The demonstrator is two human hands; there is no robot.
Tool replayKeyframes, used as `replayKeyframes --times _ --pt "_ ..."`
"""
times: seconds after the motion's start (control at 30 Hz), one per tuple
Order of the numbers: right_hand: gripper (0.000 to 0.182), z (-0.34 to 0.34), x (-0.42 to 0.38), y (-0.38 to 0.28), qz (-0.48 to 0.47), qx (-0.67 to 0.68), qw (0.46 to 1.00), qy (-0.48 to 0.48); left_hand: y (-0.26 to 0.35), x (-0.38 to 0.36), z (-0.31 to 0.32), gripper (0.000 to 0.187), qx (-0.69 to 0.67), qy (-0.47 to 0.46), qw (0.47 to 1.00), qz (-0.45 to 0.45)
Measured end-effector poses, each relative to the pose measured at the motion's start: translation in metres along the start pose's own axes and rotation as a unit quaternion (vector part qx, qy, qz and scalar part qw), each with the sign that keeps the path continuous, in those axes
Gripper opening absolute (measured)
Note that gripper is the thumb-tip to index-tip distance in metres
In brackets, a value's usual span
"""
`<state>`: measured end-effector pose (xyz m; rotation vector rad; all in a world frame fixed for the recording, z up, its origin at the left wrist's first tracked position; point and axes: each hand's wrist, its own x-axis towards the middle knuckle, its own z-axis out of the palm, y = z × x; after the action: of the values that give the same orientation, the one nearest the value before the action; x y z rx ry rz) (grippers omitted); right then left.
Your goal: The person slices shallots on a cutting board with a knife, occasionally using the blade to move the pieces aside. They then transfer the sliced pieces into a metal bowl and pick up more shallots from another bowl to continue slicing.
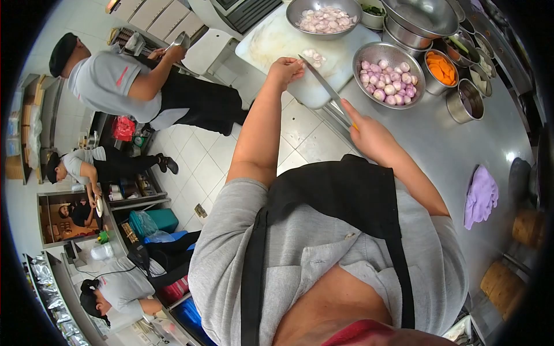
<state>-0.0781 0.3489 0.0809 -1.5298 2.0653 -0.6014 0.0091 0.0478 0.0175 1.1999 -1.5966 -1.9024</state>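
Observation:
My right hand (372, 138) is closed round the yellow handle of a kitchen knife (323, 83), whose blade slants up and left over the cutting board. Near the blade's tip, at the edge of the white cutting board (262, 46), my left hand (285, 72) has its fingers drawn together; what they hold, if anything, is too small to make out. A few sliced shallots (314, 56) lie on the board beside the blade. Behind them stands a metal bowl (293, 20) of sliced shallots. Right of the knife, a perforated metal bowl (360, 55) holds peeled whole shallots (392, 83).
A metal container of orange pieces (441, 70), a small metal pot (461, 104) and stacked bowls (421, 17) stand on the steel table (421, 155). A purple cloth (480, 196) lies farther right. Co-workers (115, 86) stand at the left, across the tiled floor.

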Motion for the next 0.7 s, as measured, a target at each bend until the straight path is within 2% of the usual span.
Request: replayKeyframes --times 0.17,0.4,0.57,0.7 --pt "0.064 -0.007 -0.006 -0.004 0.020 -0.022 0.999 -0.028 -0.001 0.002 0.000 0.024 -0.005 0.001 1.000 0.001" --pt "0.064 -0.002 0.000 -0.007 0.003 -0.044 0.999 -0.005 -0.002 0.001 0.000 0.023 -0.007 0.000 1.000 0.006" --pt "0.066 0.005 0.033 -0.006 -0.002 -0.087 0.996 -0.005 -0.002 0.001 0.002 0.024 -0.004 0.007 1.000 0.004" --pt "0.066 0.016 0.061 0.006 -0.005 -0.053 0.999 -0.004 -0.004 0.001 0.001 0.025 -0.009 0.009 1.000 -0.004"
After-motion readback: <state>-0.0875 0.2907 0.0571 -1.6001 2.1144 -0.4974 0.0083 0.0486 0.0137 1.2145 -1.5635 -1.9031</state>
